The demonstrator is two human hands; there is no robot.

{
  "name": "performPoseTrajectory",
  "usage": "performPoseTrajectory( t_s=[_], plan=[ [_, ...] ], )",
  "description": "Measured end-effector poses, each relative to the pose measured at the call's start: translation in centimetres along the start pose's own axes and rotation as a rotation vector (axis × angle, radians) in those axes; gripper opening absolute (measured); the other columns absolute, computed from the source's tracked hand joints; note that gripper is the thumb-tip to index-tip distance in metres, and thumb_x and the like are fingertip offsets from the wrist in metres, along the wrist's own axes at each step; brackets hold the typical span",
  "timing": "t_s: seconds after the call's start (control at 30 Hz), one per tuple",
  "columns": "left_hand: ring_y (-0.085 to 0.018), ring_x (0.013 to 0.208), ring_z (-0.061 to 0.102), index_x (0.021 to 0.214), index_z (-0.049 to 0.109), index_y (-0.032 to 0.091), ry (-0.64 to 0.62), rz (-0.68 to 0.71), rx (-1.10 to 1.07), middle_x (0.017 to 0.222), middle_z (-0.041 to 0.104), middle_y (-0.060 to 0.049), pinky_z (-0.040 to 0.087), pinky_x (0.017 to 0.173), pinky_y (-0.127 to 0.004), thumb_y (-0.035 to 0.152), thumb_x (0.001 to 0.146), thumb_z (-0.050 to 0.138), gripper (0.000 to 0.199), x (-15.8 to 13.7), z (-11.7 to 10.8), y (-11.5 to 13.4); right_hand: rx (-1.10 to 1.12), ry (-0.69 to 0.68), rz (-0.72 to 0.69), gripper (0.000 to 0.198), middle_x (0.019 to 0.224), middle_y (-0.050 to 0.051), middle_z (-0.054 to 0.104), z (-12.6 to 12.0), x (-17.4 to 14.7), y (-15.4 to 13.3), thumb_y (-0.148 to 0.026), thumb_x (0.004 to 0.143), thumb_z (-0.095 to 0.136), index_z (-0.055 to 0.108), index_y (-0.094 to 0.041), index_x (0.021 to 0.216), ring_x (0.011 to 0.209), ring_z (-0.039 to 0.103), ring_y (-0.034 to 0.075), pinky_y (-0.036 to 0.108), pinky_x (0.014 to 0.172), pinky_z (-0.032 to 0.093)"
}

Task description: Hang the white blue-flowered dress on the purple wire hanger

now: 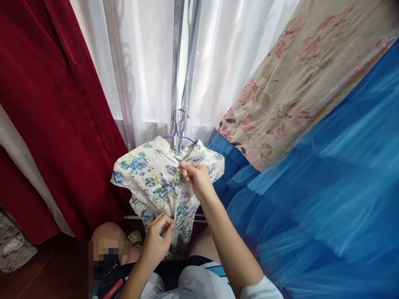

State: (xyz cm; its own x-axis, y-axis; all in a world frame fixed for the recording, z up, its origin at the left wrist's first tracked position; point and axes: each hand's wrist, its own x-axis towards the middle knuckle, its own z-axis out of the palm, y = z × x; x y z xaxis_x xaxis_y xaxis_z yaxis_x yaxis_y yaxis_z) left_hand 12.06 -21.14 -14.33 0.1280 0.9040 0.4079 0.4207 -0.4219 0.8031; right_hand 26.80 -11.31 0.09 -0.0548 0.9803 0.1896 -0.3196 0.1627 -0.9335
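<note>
Hung on a purple hanger (176, 132) before the white curtain (146, 70), floral dress (156, 178) kept taut for handling: pinched at the neckline by right hand (197, 177), pinched lower down by left hand (156, 242).

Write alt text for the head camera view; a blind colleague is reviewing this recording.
Two bare hands work on a floral garment hanging from a purple hanger before white curtains: the right hand pinches the fabric near the collar, the left hand pinches it lower down. A red curtain hangs at left, with blue netting and a flowered cloth at right.
</note>
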Motion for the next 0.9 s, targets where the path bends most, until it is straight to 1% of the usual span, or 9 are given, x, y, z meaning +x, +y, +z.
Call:
performPoseTrajectory(
  t_s=[0.13,0.27,0.33,0.43,0.5,0.6,0.7,0.8,0.9],
  plan=[
    [-0.019,0.072,0.058,0.074,0.055,0.021,-0.048,-0.049,0.005,0.077,0.058,-0.003,0.046,0.068,-0.03,0.022,0.09,0.051,0.017,-0.6,-0.8,-1.5,0.036,0.016,-0.102,0.024,0.048,-0.004,0.055,2.3,3.2,-2.1,-0.033,0.068,0.074,0.06,-0.016,0.058,0.038,0.038,0.005,0.02,0.038,0.024],
    [-0.021,0.081,0.062,0.088,0.064,0.022,0.06,-0.036,-0.019,0.085,0.064,-0.005,0.049,0.076,-0.032,0.025,0.089,0.056,0.009,0.2,-1.6,-1.9,-0.017,-0.002,-0.129,0.021,0.049,-0.004,0.058,2.6,2.3,-1.5,-0.034,0.073,0.072,0.063,-0.016,0.068,0.038,0.042,0.006,0.02,0.039,0.028],
    [-0.021,0.087,0.063,0.104,0.066,0.023,0.143,0.034,-0.025,0.091,0.066,-0.006,0.049,0.081,-0.032,0.025,0.09,0.057,0.017,2.2,-2.6,-0.5,-0.053,0.008,-0.145,0.023,0.048,-0.004,0.058,2.4,1.4,-1.1,-0.036,0.074,0.072,0.062,-0.016,0.071,0.038,0.043,0.007,0.02,0.039,0.03],
    [-0.019,0.086,0.062,0.126,0.059,0.024,0.27,0.195,-0.012,0.091,0.064,-0.005,0.048,0.083,-0.031,0.026,0.094,0.053,0.033,7.1,-5.0,3.3,-0.112,0.0,-0.178,0.025,0.047,-0.004,0.058,2.0,0.3,-1.0,-0.039,0.076,0.072,0.06,-0.017,0.07,0.038,0.043,0.007,0.02,0.041,0.032],
    [-0.017,0.082,0.06,0.135,0.052,0.024,0.279,0.317,-0.014,0.091,0.063,-0.004,0.049,0.08,-0.03,0.027,0.096,0.049,0.039,10.7,-6.3,6.0,-0.141,-0.014,-0.2,0.026,0.046,-0.004,0.058,1.7,-0.2,-1.2,-0.039,0.078,0.071,0.06,-0.017,0.071,0.038,0.043,0.007,0.02,0.041,0.033],
    [-0.014,0.077,0.057,0.114,0.064,0.022,0.213,0.455,0.101,0.092,0.064,-0.004,0.046,0.073,-0.027,0.027,0.096,0.05,0.022,14.8,-7.3,8.6,-0.165,-0.018,-0.221,0.026,0.046,-0.004,0.057,1.5,-0.4,-1.5,-0.04,0.079,0.07,0.06,-0.017,0.073,0.038,0.044,0.008,0.02,0.042,0.034],
    [-0.015,0.08,0.058,0.091,0.064,0.018,0.231,0.543,0.211,0.087,0.064,-0.004,0.046,0.073,-0.027,0.025,0.096,0.052,0.015,16.5,-7.0,9.4,-0.223,0.015,-0.246,0.025,0.046,-0.005,0.055,1.2,0.3,-0.7,-0.039,0.079,0.068,0.057,-0.018,0.072,0.04,0.044,0.008,0.021,0.043,0.032],
    [-0.016,0.084,0.061,0.093,0.063,0.018,0.376,0.552,0.187,0.088,0.065,-0.004,0.047,0.076,-0.026,0.026,0.095,0.053,0.014,16.8,-7.2,9.4,-0.365,0.069,-0.253,0.024,0.046,-0.005,0.051,0.7,1.4,1.1,-0.037,0.079,0.066,0.055,-0.019,0.068,0.04,0.042,0.009,0.021,0.043,0.03],
    [-0.015,0.085,0.063,0.097,0.063,0.017,0.593,0.459,0.057,0.09,0.066,-0.004,0.049,0.078,-0.026,0.031,0.095,0.054,0.017,17.8,-9.5,8.0,-0.438,0.06,-0.192,0.023,0.046,-0.005,0.05,-0.2,1.3,2.7,-0.036,0.078,0.065,0.056,-0.018,0.068,0.04,0.041,0.009,0.022,0.043,0.029]
  ],
)
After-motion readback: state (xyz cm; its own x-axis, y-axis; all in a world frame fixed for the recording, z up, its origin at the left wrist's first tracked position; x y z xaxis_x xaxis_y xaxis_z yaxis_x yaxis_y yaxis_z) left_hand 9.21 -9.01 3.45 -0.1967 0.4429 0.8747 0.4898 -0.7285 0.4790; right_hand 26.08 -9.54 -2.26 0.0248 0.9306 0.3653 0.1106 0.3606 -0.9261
